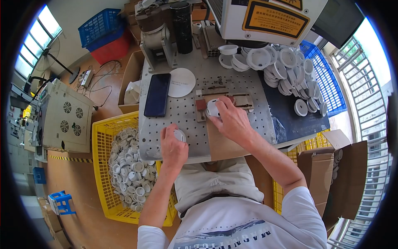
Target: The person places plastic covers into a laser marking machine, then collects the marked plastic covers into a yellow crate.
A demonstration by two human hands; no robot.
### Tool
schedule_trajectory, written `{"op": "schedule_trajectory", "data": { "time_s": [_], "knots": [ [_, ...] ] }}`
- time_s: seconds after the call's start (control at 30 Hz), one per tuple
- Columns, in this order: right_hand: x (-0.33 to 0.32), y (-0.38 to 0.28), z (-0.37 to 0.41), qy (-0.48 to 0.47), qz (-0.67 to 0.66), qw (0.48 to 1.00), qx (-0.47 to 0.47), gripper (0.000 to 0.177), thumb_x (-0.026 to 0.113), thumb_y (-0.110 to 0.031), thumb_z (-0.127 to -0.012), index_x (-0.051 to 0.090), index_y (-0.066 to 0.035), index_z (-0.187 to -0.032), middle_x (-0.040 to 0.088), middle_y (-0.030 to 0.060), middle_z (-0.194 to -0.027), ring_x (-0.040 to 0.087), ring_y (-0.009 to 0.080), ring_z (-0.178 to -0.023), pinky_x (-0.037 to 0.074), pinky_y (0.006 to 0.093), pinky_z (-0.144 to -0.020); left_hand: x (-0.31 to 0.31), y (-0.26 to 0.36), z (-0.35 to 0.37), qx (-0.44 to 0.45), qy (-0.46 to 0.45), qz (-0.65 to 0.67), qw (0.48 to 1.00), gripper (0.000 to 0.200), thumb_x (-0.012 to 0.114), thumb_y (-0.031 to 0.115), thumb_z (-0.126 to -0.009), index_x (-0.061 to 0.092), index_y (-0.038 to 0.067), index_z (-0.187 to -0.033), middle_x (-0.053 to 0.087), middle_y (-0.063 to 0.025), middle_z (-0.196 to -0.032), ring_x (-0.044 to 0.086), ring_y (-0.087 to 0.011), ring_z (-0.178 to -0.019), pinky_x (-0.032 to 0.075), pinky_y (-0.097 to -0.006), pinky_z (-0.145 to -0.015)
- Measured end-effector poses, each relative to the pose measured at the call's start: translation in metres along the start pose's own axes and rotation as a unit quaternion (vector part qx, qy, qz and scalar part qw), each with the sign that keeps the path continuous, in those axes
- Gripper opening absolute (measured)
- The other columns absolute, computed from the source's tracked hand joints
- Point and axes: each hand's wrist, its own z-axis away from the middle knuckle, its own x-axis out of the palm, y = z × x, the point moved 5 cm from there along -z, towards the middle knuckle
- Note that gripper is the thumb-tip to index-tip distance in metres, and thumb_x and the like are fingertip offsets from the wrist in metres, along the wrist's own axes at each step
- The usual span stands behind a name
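Observation:
My right hand grips a round white plastic part between thumb and fingers. That part sits at the fixture, a small jig with a reddish-brown block on the perforated metal plate. Near the plate's front edge, my left hand is closed around a second white plastic disc, partly hidden by the fingers. A black smartphone lies beyond the left hand, beside a white round card. Brown cardboard lies under my right forearm.
White funnel-like parts are heaped at the right rear, below a machine head with a warning label. A yellow crate full of small white parts stands at the left. An open cardboard box is at the right.

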Motion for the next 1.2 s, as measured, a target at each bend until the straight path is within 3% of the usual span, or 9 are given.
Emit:
{"op": "schedule_trajectory", "data": {
  "time_s": [0.43,0.73,0.83,0.9,1.03,1.1,1.17,1.2],
  "knots": [
    [0.007,0.003,-0.008,-0.003,0.0,0.999,0.033,0.037,0.071,-0.021,-0.084,0.051,0.004,-0.103,0.053,0.024,-0.109,0.066,0.0424,-0.075,0.056,0.0445,-0.063,0.0,0.002,0.0,-0.008,-0.015,-0.008,1.0,0.018,0.069,-0.009,-0.052,0.063,-0.007,-0.069,0.055,-0.0155,-0.111,0.053,-0.0385,-0.104,0.045,-0.0447,-0.09],
    [0.014,0.008,-0.008,0.009,-0.015,0.999,0.042,0.038,0.071,-0.022,-0.085,0.05,0.004,-0.104,0.053,0.0247,-0.113,0.066,0.0426,-0.078,0.056,0.0459,-0.064,0.002,0.001,0.001,-0.001,-0.001,-0.016,1.0,0.025,0.062,-0.011,-0.055,0.06,-0.008,-0.079,0.055,-0.0165,-0.108,0.053,-0.0394,-0.102,0.044,-0.0453,-0.089],
    [0.006,0.008,0.0,0.039,-0.022,0.999,0.027,0.036,0.071,-0.02,-0.085,0.052,0.003,-0.106,0.052,0.024,-0.123,0.066,0.0391,-0.076,0.056,0.0439,-0.064,-0.005,-0.004,0.002,0.017,0.002,0.007,1.0,0.027,0.058,-0.013,-0.057,0.06,-0.008,-0.083,0.057,-0.0171,-0.105,0.054,-0.0395,-0.099,0.044,-0.0447,-0.089],
    [-0.017,0.017,0.018,0.126,-0.071,0.989,0.009,0.032,0.071,-0.017,-0.084,0.056,0.0,-0.107,0.055,0.0191,-0.126,0.066,0.0335,-0.069,0.055,0.0388,-0.061,-0.018,-0.016,0.02,0.007,0.003,0.039,0.999,0.023,0.06,-0.007,-0.057,0.062,-0.006,-0.08,0.058,-0.0178,-0.105,0.054,-0.0384,-0.098,0.044,-0.0435,-0.088],
    [-0.072,0.083,0.07,0.227,-0.073,0.96,0.148,0.028,0.071,-0.011,-0.083,0.061,-0.003,-0.108,0.063,0.0124,-0.117,0.064,0.0281,-0.062,0.053,0.0358,-0.059,-0.083,-0.065,0.079,-0.155,0.084,0.04,0.984,0.038,0.046,-0.006,-0.062,0.057,-0.005,-0.098,0.059,-0.0199,-0.099,0.055,-0.04,-0.096,0.045,-0.0447,-0.09],
    [-0.1,0.12,0.097,0.252,-0.012,0.94,0.23,0.03,0.069,-0.013,-0.084,0.06,-0.003,-0.111,0.063,0.0134,-0.118,0.066,0.0317,-0.073,0.054,0.0396,-0.066,-0.114,-0.106,0.114,-0.215,0.111,0.005,0.97,0.039,0.041,-0.004,-0.064,0.056,-0.005,-0.099,0.059,-0.0216,-0.1,0.056,-0.0405,-0.097,0.044,-0.0459,-0.091],
    [-0.116,0.155,0.12,0.256,0.135,0.926,0.242,0.03,0.067,-0.016,-0.086,0.06,-0.003,-0.113,0.063,0.0144,-0.115,0.067,0.037,-0.086,0.053,0.0433,-0.074,-0.133,-0.164,0.155,-0.275,0.083,-0.062,0.956,0.038,0.043,-0.006,-0.066,0.056,-0.007,-0.102,0.059,-0.0235,-0.105,0.055,-0.0414,-0.102,0.043,-0.046,-0.093],
    [-0.119,0.167,0.128,0.257,0.133,0.925,0.244,0.03,0.067,-0.016,-0.086,0.06,-0.003,-0.113,0.063,0.0144,-0.115,0.067,0.037,-0.086,0.053,0.0433,-0.074,-0.137,-0.183,0.166,-0.272,0.082,-0.065,0.956,0.038,0.043,-0.006,-0.066,0.056,-0.007,-0.102,0.059,-0.0235,-0.105,0.055,-0.0414,-0.102,0.043,-0.046,-0.093]
  ]
}}
